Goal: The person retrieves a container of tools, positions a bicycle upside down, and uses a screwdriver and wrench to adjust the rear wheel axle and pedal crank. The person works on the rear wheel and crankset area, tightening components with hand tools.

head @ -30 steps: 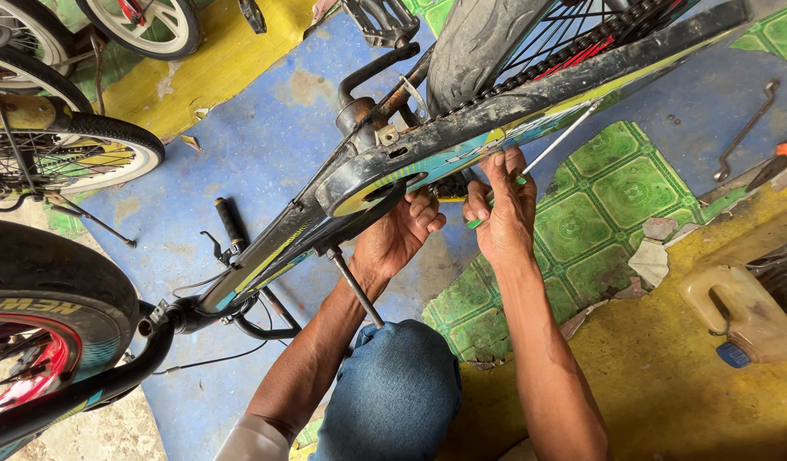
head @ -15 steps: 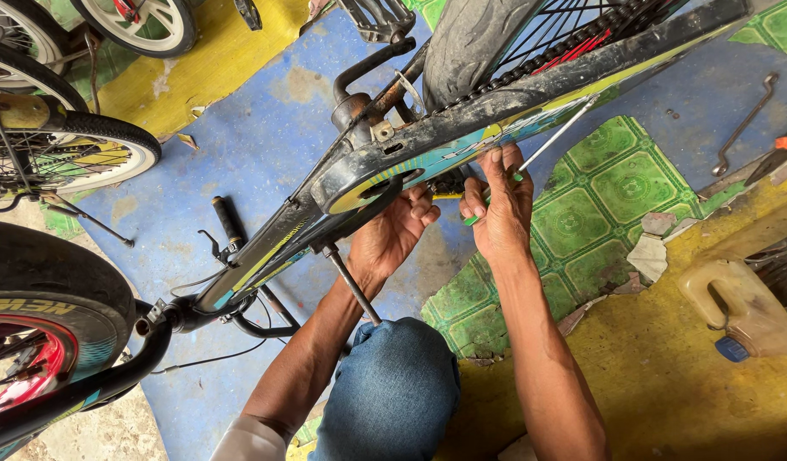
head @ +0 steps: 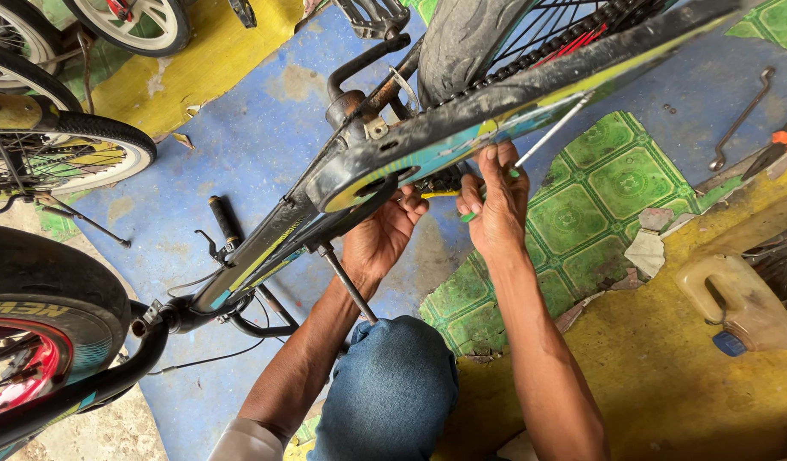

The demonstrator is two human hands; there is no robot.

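Note:
A bicycle frame (head: 427, 137), black with teal and yellow markings, runs diagonally across the view. My right hand (head: 498, 203) grips a green-handled screwdriver (head: 547, 132); its metal shaft points up and right to the underside of the frame. My left hand (head: 380, 239) reaches up beneath the frame beside it, fingers curled against a dark part (head: 440, 182) with a yellow strip. The frame hides those fingertips. A thin metal rod (head: 346, 282) slants down from the frame beside my left wrist. My knee in blue jeans (head: 393, 388) is below both arms.
The rear tyre and chain (head: 470, 43) sit above the hands. Other bicycle wheels (head: 77, 154) crowd the left, with a large tyre (head: 43, 316) at lower left. A bent spanner (head: 739, 119), orange-handled pliers (head: 773, 145) and a tan jug (head: 735, 303) lie on the right.
Both hands stay under the frame in almost the same place; my right hand with the screwdriver has edged slightly upward against the frame.

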